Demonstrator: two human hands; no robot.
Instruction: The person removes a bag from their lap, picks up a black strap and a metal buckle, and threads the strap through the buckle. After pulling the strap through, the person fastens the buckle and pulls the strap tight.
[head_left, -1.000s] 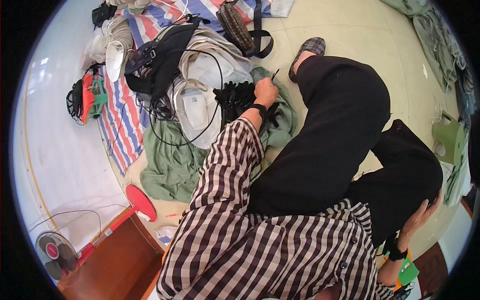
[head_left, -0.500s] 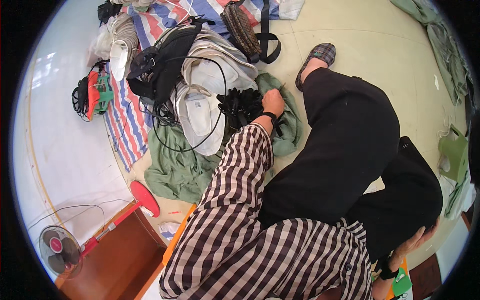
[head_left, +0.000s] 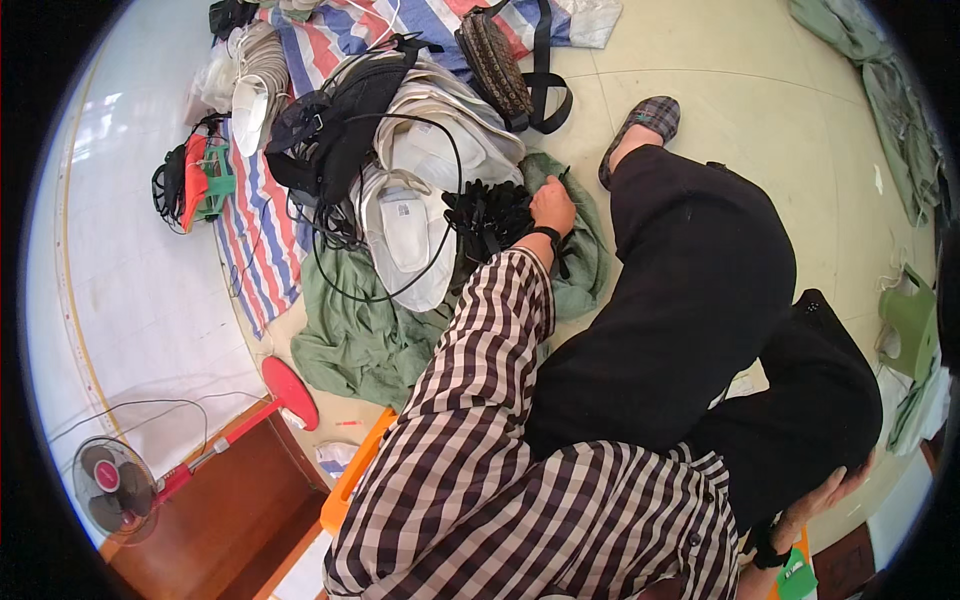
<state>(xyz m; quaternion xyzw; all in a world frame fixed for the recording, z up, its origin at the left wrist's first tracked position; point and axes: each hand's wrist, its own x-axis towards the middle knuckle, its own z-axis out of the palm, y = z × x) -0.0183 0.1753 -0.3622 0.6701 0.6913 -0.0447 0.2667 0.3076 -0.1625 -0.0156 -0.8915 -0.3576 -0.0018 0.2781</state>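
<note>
Since the earlier frame, the left hand (head_left: 553, 208) has been reached further out over the crumpled green cloth (head_left: 585, 265) on the floor. Its grip is closed on a thin dark strap beside a bundle of black straps (head_left: 487, 213). The right hand (head_left: 828, 492) is rested, fingers loosely curled, against the black-trousered knee (head_left: 835, 400).

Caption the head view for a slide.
Left hand reaches a black strap bundle on green cloth; right hand rests on the knee.
</note>
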